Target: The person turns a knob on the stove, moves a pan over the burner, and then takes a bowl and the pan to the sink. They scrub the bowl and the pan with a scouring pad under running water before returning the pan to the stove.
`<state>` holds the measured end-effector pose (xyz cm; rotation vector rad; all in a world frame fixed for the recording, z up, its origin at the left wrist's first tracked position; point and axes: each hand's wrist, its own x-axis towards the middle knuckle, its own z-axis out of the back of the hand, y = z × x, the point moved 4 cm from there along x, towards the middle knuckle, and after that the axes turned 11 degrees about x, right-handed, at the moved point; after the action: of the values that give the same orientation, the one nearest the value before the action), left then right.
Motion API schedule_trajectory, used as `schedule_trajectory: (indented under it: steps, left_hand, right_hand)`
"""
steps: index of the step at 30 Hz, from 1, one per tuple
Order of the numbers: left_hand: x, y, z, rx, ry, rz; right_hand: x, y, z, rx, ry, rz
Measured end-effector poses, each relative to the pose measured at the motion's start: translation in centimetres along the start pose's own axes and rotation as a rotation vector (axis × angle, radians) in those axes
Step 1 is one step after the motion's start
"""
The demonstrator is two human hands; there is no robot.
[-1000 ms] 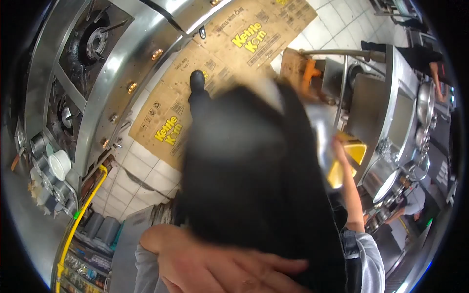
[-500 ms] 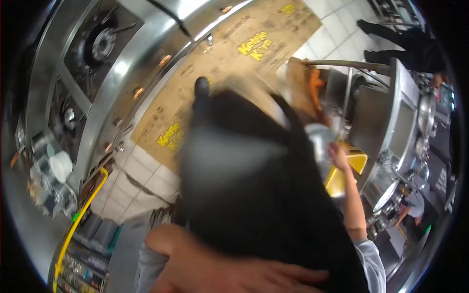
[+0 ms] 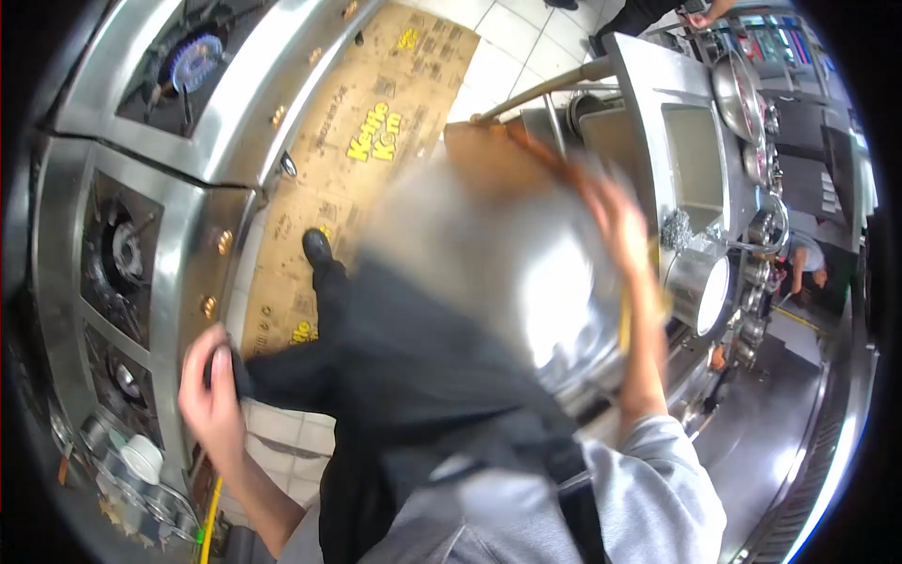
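Observation:
A large shiny metal bowl (image 3: 559,291), blurred by motion, stands out in front of my black apron (image 3: 442,329). My right hand (image 3: 611,216) is at its far right rim, with blurred fingers bent over the edge. On the left, my left hand (image 3: 211,395) hangs beside the stove front, fingers slightly curled and apart. A black shoe or trouser end shows behind those fingers, and I make out nothing held there. Part of a yellow container (image 3: 626,320) shows beside my right forearm.
Stove burners (image 3: 195,64), one with a blue flame, line the left. Flattened cardboard (image 3: 376,56) covers floor tiles. A steel counter (image 3: 648,103) with pans and a white-filled pot (image 3: 711,296) runs along the right. Other people are at the top and far right.
The view has shifted. My left hand has moved from the bottom middle to the left. The metal bowl now fills the centre, and my right hand has moved up from beside the yellow container.

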<state>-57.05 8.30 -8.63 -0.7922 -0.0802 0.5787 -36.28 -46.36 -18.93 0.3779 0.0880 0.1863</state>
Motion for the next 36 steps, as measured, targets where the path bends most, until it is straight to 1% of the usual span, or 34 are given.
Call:
schedule_trajectory:
  steps: [2, 3, 4, 5, 6, 7, 8, 9, 10, 11, 13, 16, 18, 19, 21, 22, 24, 25, 26, 27, 28, 29, 30, 31, 32, 33, 34, 36]
  left_hand:
    - [2.3, 3.2, -1.6, 0.866, -0.04, -0.151]
    - [3.2, 4.6, -2.6, 0.73, 0.016, -0.155]
    - [4.1, 6.2, -3.5, 0.603, 0.077, -0.154]
    - [4.9, 7.7, -5.2, 0.542, 0.136, -0.136]
    - [5.7, 8.9, -7.3, 0.476, 0.197, -0.114]
    - [6.7, 8.9, -9.5, 0.536, 0.324, -0.146]
    - [7.6, 9.6, -11.8, 0.586, 0.452, -0.18]
    - [8.0, 14.2, -15.5, 0.542, 0.506, -0.183]
    - [8.5, 18.0, -18.3, 0.494, 0.569, -0.187]
    - [9.0, 19.2, -20.5, 0.454, 0.647, -0.152]
    - [10.3, 18.4, -23.7, 0.355, 0.78, -0.059]
    - [13.1, 16.5, -28.2, 0.204, 0.934, 0.076]
    - [15.6, 16.6, -30.9, 0.129, 0.998, 0.175]
    - [16.6, 18.9, -32.5, 0.142, 1.018, 0.186]
    - [18.8, 26.2, -36.7, -0.074, 0.944, 0.261]
    - [19.9, 28.1, -38.1, -0.063, 0.963, 0.266]
    - [22.8, 32.0, -40.2, -0.039, 0.788, 0.364]
    - [24.3, 34.8, -41.9, -0.03, 0.804, 0.363]
    - [25.9, 37.2, -43.1, -0.062, 0.729, 0.433]
    - [27.0, 38.8, -44.1, -0.091, 0.653, 0.504]
    - [28.0, 38.5, -44.7, -0.082, 0.667, 0.508]
    - [29.2, 37.2, -44.6, 0.021, 0.661, 0.589]
    - [30.1, 36.6, -44.6, 0.127, 0.651, 0.67]
    - [30.8, 36.7, -45.2, 0.136, 0.66, 0.678]
    - [31.4, 37.2, -45.7, 0.047, 0.564, 0.74]
    - [31.9, 38.2, -46.5, -0.041, 0.466, 0.801]
    - [32.5, 40.5, -47.8, -0.028, 0.474, 0.814]
    - [34.3, 46.6, -49.7, -0.091, 0.266, 0.83]
  right_hand:
    - [4.5, 2.4, 3.1, -0.004, -0.353, 0.22]
    - [6.5, 1.0, 4.8, -0.007, -0.472, 0.315]
    - [9.4, -1.7, 5.8, -0.213, -0.465, 0.209]
    - [11.1, -2.1, 7.3, -0.381, -0.533, 0.206]
    - [12.9, -4.4, 8.2, -0.472, -0.536, 0.091]
    - [14.7, -7.1, 8.4, -0.482, -0.475, 0.036]
    - [15.7, -9.4, 7.8, -0.474, -0.331, -0.094]
    - [15.8, -8.8, 7.4, -0.469, -0.218, -0.179]
    - [15.9, -9.3, 7.0, -0.535, -0.184, -0.136]
    - [15.8, -10.0, 6.7, -0.562, -0.226, -0.082]
    - [16.1, -11.2, 6.4, -0.577, -0.287, 0.02]
    - [16.6, -12.0, 6.2, -0.525, -0.355, 0.095]
    - [16.7, -11.6, 6.3, -0.491, -0.375, 0.108]
    - [16.8, -11.6, 6.3, -0.478, -0.376, 0.108]
    - [17.1, -11.7, 6.5, -0.468, -0.389, 0.118]
    - [17.1, -11.9, 6.5, -0.459, -0.391, 0.102]
    - [17.2, -12.2, 6.5, -0.451, -0.39, 0.069]
    - [17.2, -12.4, 6.4, -0.407, -0.392, 0.049]
    - [17.2, -12.3, 6.5, -0.415, -0.389, 0.033]
    - [17.2, -12.6, 6.5, -0.398, -0.379, 0.036]
    - [17.2, -13.1, 6.6, -0.38, -0.37, 0.043]
    - [17.1, -13.7, 6.6, -0.364, -0.37, 0.018]
    - [16.9, -14.4, 6.3, -0.25, -0.391, 0.027]
    - [16.0, -16.3, 6.5, -0.36, -0.352, -0.026]
    - [15.1, -17.8, 6.8, -0.469, -0.309, -0.077]
    - [15.0, -17.7, 6.9, -0.468, -0.294, -0.084]
    - [15.0, -17.1, 7.1, -0.486, -0.276, -0.049]
    - [15.7, -15.7, 7.8, -0.516, -0.234, 0.024]
